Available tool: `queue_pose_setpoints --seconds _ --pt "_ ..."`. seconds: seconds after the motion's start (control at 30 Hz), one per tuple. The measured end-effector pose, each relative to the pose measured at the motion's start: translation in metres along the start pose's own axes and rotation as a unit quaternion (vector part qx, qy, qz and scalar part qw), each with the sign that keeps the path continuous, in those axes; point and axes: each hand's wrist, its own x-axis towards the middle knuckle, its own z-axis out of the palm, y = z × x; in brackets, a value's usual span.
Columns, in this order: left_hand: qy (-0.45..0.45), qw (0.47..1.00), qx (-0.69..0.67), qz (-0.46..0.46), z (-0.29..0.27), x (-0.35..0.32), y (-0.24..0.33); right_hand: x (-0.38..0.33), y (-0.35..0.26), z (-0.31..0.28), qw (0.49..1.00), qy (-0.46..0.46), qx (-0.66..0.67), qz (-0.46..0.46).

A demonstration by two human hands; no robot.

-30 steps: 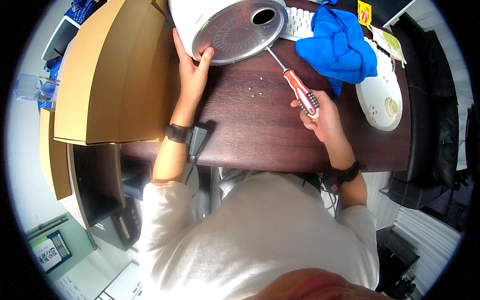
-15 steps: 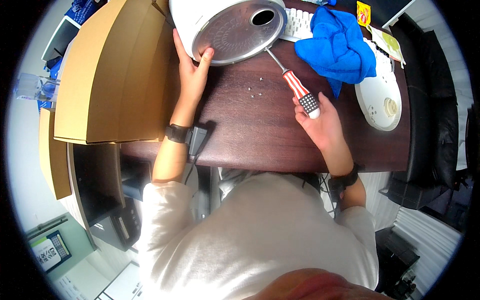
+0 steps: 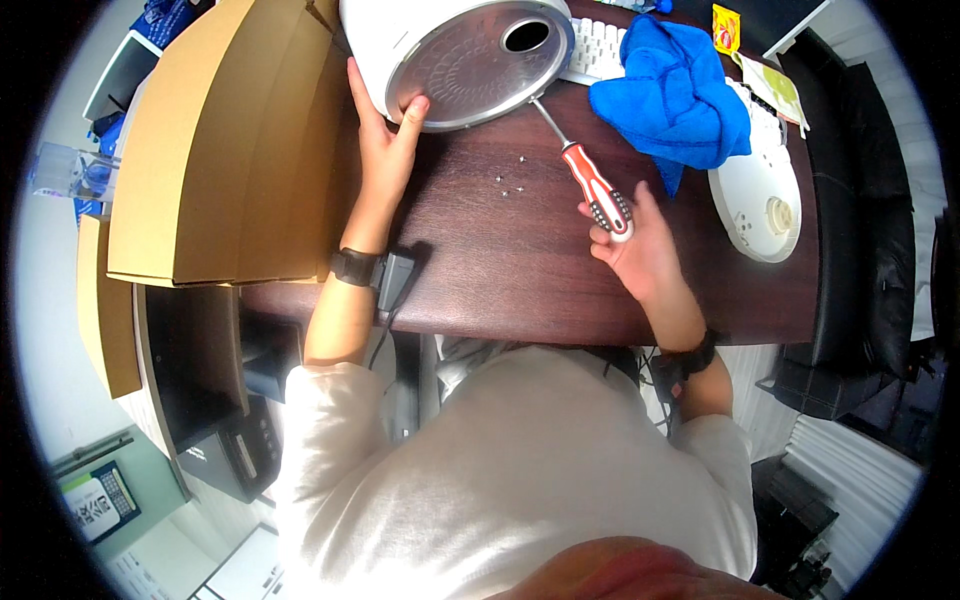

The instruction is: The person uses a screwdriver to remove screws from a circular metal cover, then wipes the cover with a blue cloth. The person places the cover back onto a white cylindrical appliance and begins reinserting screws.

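A white rounded appliance (image 3: 368,45) is tipped at the far edge of the desk, its round metal plate (image 3: 455,72) with a dark oval hole facing me. My left hand (image 3: 388,140) grips its left lower edge, thumb on the plate's rim and fingers along the white side. From the right, a screwdriver (image 3: 583,172) with a red and white handle, dark and dotted near its end, reaches the lower right rim of the plate; its tip is hard to make out there. My right hand (image 3: 640,245) holds the handle's end lightly, thumb pointing up. Several small screws (image 3: 506,186) lie between my hands.
Beside my left arm stands a large open cardboard box (image 3: 225,150). A blue cloth (image 3: 670,95) lies partly over a white keyboard (image 3: 597,50). A white oval cover (image 3: 757,205) rests at the right edge of the brown desk (image 3: 450,270), near a yellow packet (image 3: 727,28).
The screwdriver handle has turned about its length, showing a different side, and leans slightly further left at its end. My right fingers have shifted on it. My left hand has not moved.
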Motion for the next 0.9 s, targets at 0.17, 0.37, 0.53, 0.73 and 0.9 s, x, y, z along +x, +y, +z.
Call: queue_pose_setpoints --seconds 0.17,0.37,0.53,0.73,0.9 --pt "-0.010 1.000 -0.005 -0.012 0.000 0.000 0.002 0.010 0.010 -0.010 0.976 0.027 -0.163 -0.139" --pt "-0.016 0.999 -0.016 -0.024 -0.002 0.000 0.003 0.022 0.018 -0.019 0.766 0.161 -0.461 -0.417" --pt "-0.008 1.000 -0.016 -0.002 0.001 0.000 0.001 0.013 0.008 -0.016 0.924 0.107 -0.268 -0.250" --pt "-0.007 1.000 -0.015 -0.002 0.000 -0.001 0.003 0.012 -0.006 -0.017 0.892 0.075 -0.382 -0.229" --pt "-0.014 1.000 -0.012 -0.012 -0.001 0.001 0.005 0.014 0.003 -0.015 0.877 0.039 -0.380 -0.292"
